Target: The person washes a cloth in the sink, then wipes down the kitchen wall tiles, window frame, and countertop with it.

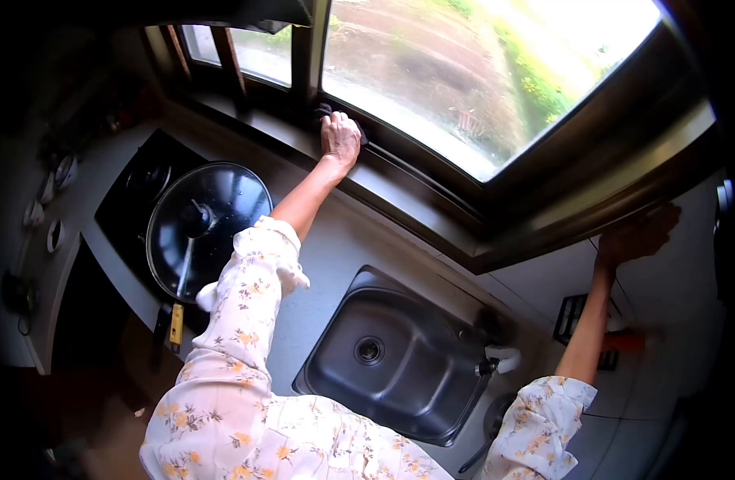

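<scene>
My left hand (340, 139) is closed round a dark cloth (363, 136), pressing it on the lower window frame (407, 164) below the glass. Only the edges of the cloth show around the fingers. Over at the right, my right hand (641, 236) rests against the tiled wall beside the window frame, in shadow, with its fingers apart and nothing seen in it. The window pane (431, 72) rises beyond my left hand.
Below the window lies a dark sink (391, 360) with a tap (503, 362) at its right. A large lidded pan (231, 204) stands on the black stove (131, 188) at the left. Small bowls (66, 170) sit farther left. A dark rack (571, 316) hangs near my right forearm.
</scene>
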Tool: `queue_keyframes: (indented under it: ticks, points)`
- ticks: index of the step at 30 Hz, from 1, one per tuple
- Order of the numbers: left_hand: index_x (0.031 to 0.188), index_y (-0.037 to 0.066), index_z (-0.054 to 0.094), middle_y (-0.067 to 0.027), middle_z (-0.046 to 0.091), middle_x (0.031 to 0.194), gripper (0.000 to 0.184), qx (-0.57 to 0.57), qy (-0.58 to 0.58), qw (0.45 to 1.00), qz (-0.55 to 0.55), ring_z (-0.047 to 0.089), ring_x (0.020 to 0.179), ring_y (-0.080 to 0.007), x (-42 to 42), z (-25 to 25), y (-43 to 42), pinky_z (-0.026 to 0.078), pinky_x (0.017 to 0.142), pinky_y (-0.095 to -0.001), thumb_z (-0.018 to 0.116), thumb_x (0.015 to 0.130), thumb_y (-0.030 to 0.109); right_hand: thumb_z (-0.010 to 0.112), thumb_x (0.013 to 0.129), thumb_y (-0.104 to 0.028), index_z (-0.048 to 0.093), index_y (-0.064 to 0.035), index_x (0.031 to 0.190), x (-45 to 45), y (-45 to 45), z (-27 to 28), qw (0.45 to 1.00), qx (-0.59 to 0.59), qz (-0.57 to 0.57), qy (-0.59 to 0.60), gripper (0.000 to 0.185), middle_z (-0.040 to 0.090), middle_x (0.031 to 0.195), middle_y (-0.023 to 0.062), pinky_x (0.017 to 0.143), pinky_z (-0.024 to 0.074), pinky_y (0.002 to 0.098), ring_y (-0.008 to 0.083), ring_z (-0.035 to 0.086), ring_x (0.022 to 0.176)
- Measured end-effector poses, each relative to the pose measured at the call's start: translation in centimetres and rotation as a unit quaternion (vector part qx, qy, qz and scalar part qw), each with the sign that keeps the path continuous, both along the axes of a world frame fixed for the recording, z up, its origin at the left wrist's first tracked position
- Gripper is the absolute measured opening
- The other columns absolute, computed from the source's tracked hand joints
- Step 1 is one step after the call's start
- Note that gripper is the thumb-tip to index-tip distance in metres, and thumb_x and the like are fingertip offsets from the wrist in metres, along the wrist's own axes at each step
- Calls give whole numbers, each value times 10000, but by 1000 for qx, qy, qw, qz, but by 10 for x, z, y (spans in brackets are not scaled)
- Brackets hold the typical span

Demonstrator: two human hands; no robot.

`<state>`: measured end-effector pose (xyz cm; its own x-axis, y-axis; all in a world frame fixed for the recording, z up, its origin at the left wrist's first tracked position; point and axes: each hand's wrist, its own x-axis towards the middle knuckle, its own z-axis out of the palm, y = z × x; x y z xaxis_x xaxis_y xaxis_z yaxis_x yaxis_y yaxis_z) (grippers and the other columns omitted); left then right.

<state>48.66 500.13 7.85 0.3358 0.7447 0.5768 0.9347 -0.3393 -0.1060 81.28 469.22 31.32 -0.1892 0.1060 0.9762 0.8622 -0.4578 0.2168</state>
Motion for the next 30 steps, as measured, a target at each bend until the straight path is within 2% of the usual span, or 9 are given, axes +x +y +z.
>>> queue_keyframes:
  ticks: [7, 10, 13, 17, 20, 23, 26, 29, 30]
  points:
    - [661, 83, 633, -92, 615, 738, 126, -52, -39, 985, -161, 584, 738, -222, 53, 13, -55, 420, 699, -350, 544, 675, 171, 160, 964, -422, 337, -63, 1373, -2, 0, -1, 1000, 13, 14, -11, 571, 306, 1430, 140, 1051, 189, 512, 331, 271, 1326]
    - [694, 120, 656, -59, 615, 737, 120, -96, -37, 967, -231, 579, 765, -197, 108, 16, -110, 402, 695, -347, 579, 661, 206, 153, 966, -418, 319, -71, 1382, -1, 2, 0, 999, 15, 13, -25, 567, 302, 1434, 130, 1058, 181, 503, 325, 257, 1334]
    - [675, 118, 636, -69, 595, 745, 67, -56, -116, 952, -279, 573, 808, -195, 148, 6, -149, 404, 709, -343, 605, 656, 175, 203, 962, -437, 295, -49, 1387, 0, 0, 0, 1000, 8, 6, -8, 583, 292, 1436, 145, 1059, 186, 488, 326, 269, 1327]
    - [623, 116, 586, -81, 588, 734, 51, -9, -156, 906, -393, 573, 772, -204, 106, 1, -126, 419, 700, -335, 593, 657, 153, 331, 932, -482, 275, 10, 1375, -2, 1, 1, 998, -39, -43, -4, 665, 307, 1414, 187, 1052, 202, 468, 340, 274, 1315]
    - [551, 118, 549, -73, 546, 570, 79, 85, -156, 932, -315, 549, 553, -215, 52, 0, -65, 422, 526, -363, 530, 627, 126, 274, 943, -484, 292, 2, 1370, 2, -2, 2, 998, -6, -28, -52, 647, 319, 1406, 189, 1051, 198, 475, 343, 258, 1321]
    - [587, 110, 559, -82, 551, 637, 147, 101, -78, 971, -202, 563, 627, -244, -28, 5, -4, 430, 540, -380, 502, 719, 137, 151, 954, -469, 321, -4, 1362, 1, -1, -2, 1000, 4, 3, -8, 642, 308, 1417, 179, 1052, 194, 483, 344, 269, 1318]
    - [757, 79, 591, -76, 571, 816, 132, 43, -11, 983, -180, 560, 832, -233, -67, -4, 32, 432, 753, -351, 470, 804, 104, 156, 958, -445, 350, -29, 1357, 14, 0, -3, 999, 16, 30, -11, 608, 317, 1421, 153, 1059, 181, 486, 327, 264, 1327]
    - [738, 73, 587, -78, 562, 811, 88, 57, -54, 993, -83, 552, 837, -253, -39, -10, 19, 430, 739, -374, 511, 768, 107, 176, 962, -414, 356, -32, 1354, 11, 0, -6, 999, 30, 29, -11, 577, 323, 1418, 153, 1052, 189, 489, 325, 274, 1323]
    - [685, 80, 581, -78, 562, 775, 79, 73, -75, 988, -115, 554, 793, -257, -29, -10, 15, 422, 695, -386, 512, 723, 89, 189, 963, -397, 358, -30, 1352, 12, 0, -5, 999, 32, 35, -14, 561, 325, 1417, 152, 1048, 196, 489, 323, 279, 1321]
